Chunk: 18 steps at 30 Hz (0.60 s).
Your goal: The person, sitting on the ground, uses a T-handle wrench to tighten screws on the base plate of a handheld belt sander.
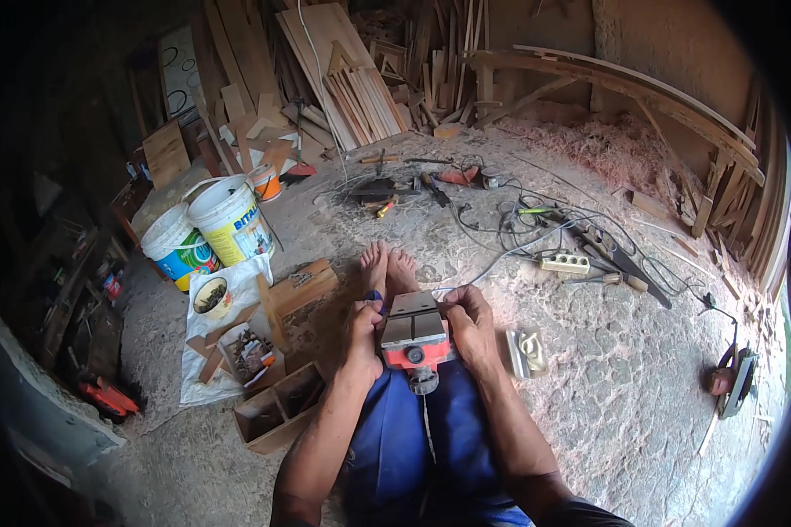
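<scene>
A red and black electric planer [416,355] lies upside down over my lap, its grey metal sole [413,327] facing up and its round black front knob [423,379] toward me. My left hand [362,335] is closed against the planer's left side, with a small dark blue patch at its fingertips. On the other side my right hand [472,323] has thumb and fingers pinched together at the planer's edge. Whether a small part is pinched there is hidden. A grey cable [501,259] runs up to the planer's far end, beside my right hand.
A two-part wooden box [277,413], a white sheet [204,314] with a tray of small hardware [249,353], and buckets [230,224] stand left. A small case [527,353], power strip [564,263] and handsaw [628,263] lie right. Planks [334,61] lean at the back.
</scene>
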Motion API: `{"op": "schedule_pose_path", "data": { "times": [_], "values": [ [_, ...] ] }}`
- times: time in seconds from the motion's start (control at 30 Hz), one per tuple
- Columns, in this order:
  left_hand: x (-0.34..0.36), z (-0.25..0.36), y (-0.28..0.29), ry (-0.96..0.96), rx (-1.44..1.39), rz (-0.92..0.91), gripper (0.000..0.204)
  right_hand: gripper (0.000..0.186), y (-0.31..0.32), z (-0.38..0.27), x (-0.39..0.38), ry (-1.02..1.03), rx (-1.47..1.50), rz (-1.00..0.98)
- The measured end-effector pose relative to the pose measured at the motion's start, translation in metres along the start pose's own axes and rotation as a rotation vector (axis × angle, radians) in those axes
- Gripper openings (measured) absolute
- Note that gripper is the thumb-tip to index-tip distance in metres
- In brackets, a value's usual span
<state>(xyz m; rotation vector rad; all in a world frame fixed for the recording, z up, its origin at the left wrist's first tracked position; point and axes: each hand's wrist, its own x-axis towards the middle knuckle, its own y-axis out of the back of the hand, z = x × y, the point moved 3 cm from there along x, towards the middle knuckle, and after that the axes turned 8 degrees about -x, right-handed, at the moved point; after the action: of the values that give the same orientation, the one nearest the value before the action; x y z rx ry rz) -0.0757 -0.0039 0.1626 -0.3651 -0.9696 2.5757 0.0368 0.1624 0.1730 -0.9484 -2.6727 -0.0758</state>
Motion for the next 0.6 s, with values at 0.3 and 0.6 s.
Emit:
{"op": "schedule_pose_path", "data": {
  "times": [0.3,0.6],
  "values": [
    [0.001,0.0,-0.001,-0.011,-0.024,-0.01,0.015,0.014,0.003,-0.006,-0.002,-0.016,-0.104,0.052],
    [0.0,0.0,-0.003,0.008,-0.066,-0.035,0.016,0.012,0.004,-0.006,-0.002,-0.009,-0.079,0.042]
  ]
}}
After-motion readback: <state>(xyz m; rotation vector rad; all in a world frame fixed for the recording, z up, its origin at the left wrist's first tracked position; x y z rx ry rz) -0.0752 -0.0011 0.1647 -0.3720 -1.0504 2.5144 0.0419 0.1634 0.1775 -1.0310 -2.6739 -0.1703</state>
